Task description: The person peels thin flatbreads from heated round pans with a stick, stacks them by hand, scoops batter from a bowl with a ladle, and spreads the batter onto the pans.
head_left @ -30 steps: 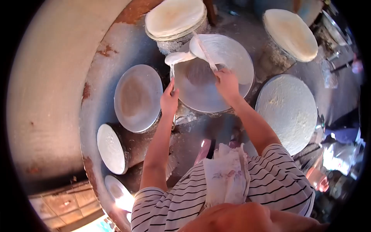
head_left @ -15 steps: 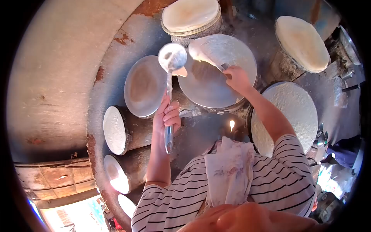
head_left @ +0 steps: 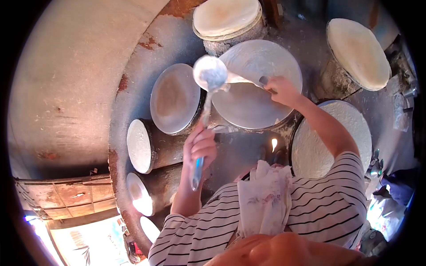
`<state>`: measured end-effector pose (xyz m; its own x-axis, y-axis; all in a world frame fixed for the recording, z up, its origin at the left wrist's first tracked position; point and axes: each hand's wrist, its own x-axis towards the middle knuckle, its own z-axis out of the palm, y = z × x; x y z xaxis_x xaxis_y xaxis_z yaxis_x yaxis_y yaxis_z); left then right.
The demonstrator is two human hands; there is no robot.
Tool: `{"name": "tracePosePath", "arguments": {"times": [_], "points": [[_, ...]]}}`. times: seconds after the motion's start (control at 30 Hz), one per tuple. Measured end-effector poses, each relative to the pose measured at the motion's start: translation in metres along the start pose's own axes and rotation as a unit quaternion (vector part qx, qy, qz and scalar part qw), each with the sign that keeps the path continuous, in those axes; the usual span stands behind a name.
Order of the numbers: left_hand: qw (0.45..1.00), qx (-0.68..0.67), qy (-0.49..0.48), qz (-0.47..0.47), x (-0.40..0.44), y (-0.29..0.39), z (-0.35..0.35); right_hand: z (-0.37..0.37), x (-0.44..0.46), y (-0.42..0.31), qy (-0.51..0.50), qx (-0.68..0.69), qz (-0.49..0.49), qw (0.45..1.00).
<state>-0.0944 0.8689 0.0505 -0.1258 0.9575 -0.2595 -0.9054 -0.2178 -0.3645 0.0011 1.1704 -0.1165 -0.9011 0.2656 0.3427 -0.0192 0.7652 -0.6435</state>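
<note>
My left hand [head_left: 199, 146] is closed round the handle of a metal ladle [head_left: 210, 73]. The ladle's round bowl, coated with white batter, is held up at the near left of a large round griddle [head_left: 248, 108]. Over that griddle my right hand [head_left: 284, 91] grips a small dark-edged scraper [head_left: 264, 80], its fingers partly hiding the tool. From the scraper a narrow pale strip of batter or thin dough [head_left: 239, 79] stretches left and passes behind the ladle. A whitish swirled film shows on the far half of the griddle, while its near half is bare grey.
Round griddles surround me: one with a brown centre [head_left: 175, 97], a batter-covered one [head_left: 333, 137], and pale flatbreads on the far one [head_left: 228, 17] and the right one [head_left: 358, 53]. Smaller pans [head_left: 140, 146] stand at left. A flame [head_left: 274, 144] burns below the middle griddle.
The wide pale fold on the far part of the griddle is now a narrow strip nearer me. My right hand has shifted slightly right in view; the ladle has lowered and moved right.
</note>
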Motion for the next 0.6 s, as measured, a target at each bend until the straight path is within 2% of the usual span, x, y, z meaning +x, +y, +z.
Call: {"name": "tracePosePath", "arguments": {"times": [0.1, 0.17, 0.2, 0.23, 0.27, 0.3, 0.33, 0.37, 0.47, 0.5, 0.53, 0.6], "points": [[0.989, 0.129, -0.01, 0.072, -0.011, -0.006, 0.02, -0.031, -0.001, 0.008, -0.039, 0.026, -0.023, 0.999], [0.98, 0.167, 0.012, 0.105, 0.007, 0.012, 0.009, -0.04, 0.014, 0.036, 0.04, -0.003, 0.015, 0.999], [0.981, 0.149, 0.053, 0.114, 0.015, 0.026, -0.01, -0.039, 0.025, 0.048, 0.089, -0.016, 0.036, 0.995], [0.979, 0.135, 0.092, 0.12, 0.028, 0.04, -0.029, -0.04, 0.038, 0.055, 0.058, -0.028, 0.05, 0.997], [0.976, 0.124, 0.132, 0.124, 0.043, 0.043, -0.034, -0.037, 0.047, 0.053, 0.049, -0.029, 0.016, 0.998], [0.962, 0.213, 0.127, 0.109, 0.051, 0.043, -0.038, -0.025, 0.048, 0.046, 0.038, -0.027, -0.012, 0.999], [0.943, 0.292, 0.131, 0.096, 0.049, 0.03, -0.04, -0.012, 0.044, 0.039, 0.015, -0.018, -0.036, 0.999], [0.92, 0.357, 0.14, 0.086, 0.037, 0.011, -0.042, -0.006, 0.04, 0.041, -0.045, 0.048, -0.045, 0.997], [0.787, 0.539, 0.289, 0.083, 0.03, -0.027, -0.026, -0.022, 0.014, 0.035, -0.035, 0.034, -0.084, 0.995], [0.819, 0.511, 0.255, 0.043, 0.024, -0.026, -0.026, -0.036, 0.02, 0.035, -0.08, 0.027, -0.076, 0.994], [0.877, 0.427, 0.218, 0.039, 0.02, -0.02, -0.035, -0.037, 0.025, 0.039, -0.06, 0.047, -0.02, 0.997], [0.958, 0.258, 0.122, 0.016, 0.028, -0.002, -0.052, -0.045, 0.037, 0.053, -0.002, 0.073, 0.092, 0.993]]}}
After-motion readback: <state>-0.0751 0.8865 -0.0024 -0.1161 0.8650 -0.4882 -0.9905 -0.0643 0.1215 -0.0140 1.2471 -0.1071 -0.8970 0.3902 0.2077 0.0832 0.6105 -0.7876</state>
